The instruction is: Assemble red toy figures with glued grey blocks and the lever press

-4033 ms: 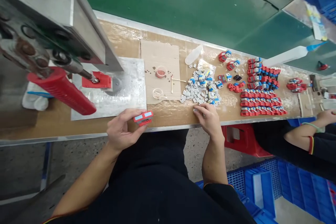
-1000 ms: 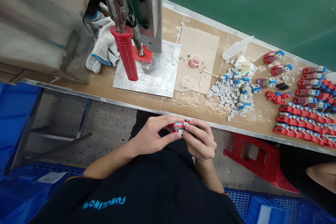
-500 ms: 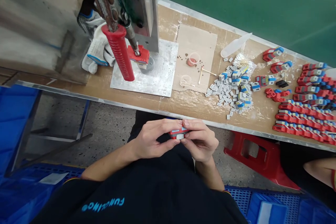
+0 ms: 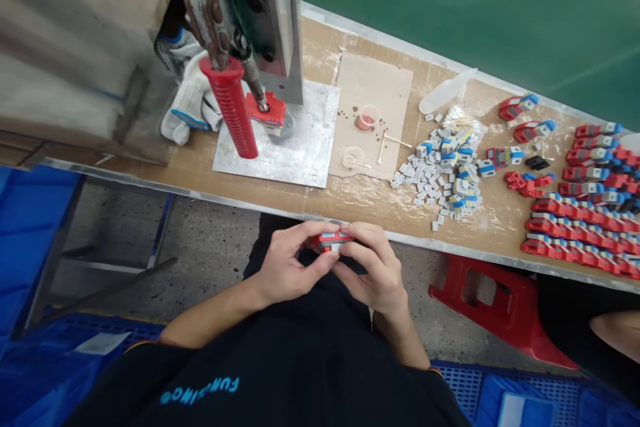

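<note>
Between my two hands, just in front of the table edge, is a small red and grey toy vehicle [image 4: 329, 241] with light blue windows. My left hand [image 4: 295, 260] is closed on its left end, thumb below and fingers above. My right hand [image 4: 373, 263] grips the right end with thumb and fingertips, which hide part of it. Nearest on the table are a pile of small grey-white pieces [image 4: 425, 177] and a clear cup [image 4: 369, 116] holding some red liquid. Cotton swabs [image 4: 383, 147] lie beside the cup on a cardboard sheet [image 4: 385, 73].
A hand press with a red handle [image 4: 231, 110] stands over a metal plate [image 4: 280, 170], a red part under its tip. White gloves [image 4: 193, 97] lie behind it. Rows of red toy vehicles [image 4: 580, 223] fill the right. A red stool [image 4: 500, 310] and another person's arm [image 4: 617, 333] are lower right.
Both hands have shifted slightly left and up with the toy vehicle. The right-hand fingers have moved over its top, and it appears slightly turned. The whole view has moved a little.
</note>
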Demonstrator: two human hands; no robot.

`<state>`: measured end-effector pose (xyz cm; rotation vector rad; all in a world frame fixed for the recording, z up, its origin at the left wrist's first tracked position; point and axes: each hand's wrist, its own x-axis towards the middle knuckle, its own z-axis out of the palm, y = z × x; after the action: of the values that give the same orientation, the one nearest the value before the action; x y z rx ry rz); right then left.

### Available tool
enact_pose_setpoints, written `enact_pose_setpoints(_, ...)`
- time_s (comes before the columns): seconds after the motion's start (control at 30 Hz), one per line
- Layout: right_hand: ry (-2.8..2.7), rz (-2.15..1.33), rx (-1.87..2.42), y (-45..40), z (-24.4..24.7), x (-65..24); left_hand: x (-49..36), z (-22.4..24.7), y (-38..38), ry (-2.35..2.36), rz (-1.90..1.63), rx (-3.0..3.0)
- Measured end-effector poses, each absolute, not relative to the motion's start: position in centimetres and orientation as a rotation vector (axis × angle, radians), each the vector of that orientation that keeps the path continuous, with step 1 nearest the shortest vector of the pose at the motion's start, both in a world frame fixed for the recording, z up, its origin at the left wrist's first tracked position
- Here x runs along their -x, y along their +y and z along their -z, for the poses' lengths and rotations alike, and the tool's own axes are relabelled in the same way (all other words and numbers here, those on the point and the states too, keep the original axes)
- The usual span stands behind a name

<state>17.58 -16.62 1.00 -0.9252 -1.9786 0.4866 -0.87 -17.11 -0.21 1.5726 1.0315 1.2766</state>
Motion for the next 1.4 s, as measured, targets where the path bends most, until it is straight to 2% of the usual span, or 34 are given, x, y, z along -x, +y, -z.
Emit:
enact_pose_setpoints(0.4,-1.978,-0.414,0.942,-16.7,-0.6,-17.5,0.9,-0.1,-17.0,1.088,-1.302,-1.846)
enact_pose_setpoints(0.8,-1.907,-0.43,0.907,-16.3,-1.0,-17.3,0.2,0.3,-17.4,1.003,-1.396,-1.513)
enact_pose_setpoints(1.13,-1.841,-0.652,0.906,-16.2,-1.1,-18.7,2.0,-1.7,-15.5,0.922,-1.074,-1.802)
enact_pose_setpoints(1.4,-1.917,-0.581,0.915,-17.0,-1.0,-18.7,1.8,-2.3,-15.2,0.89,-1.058,-1.779)
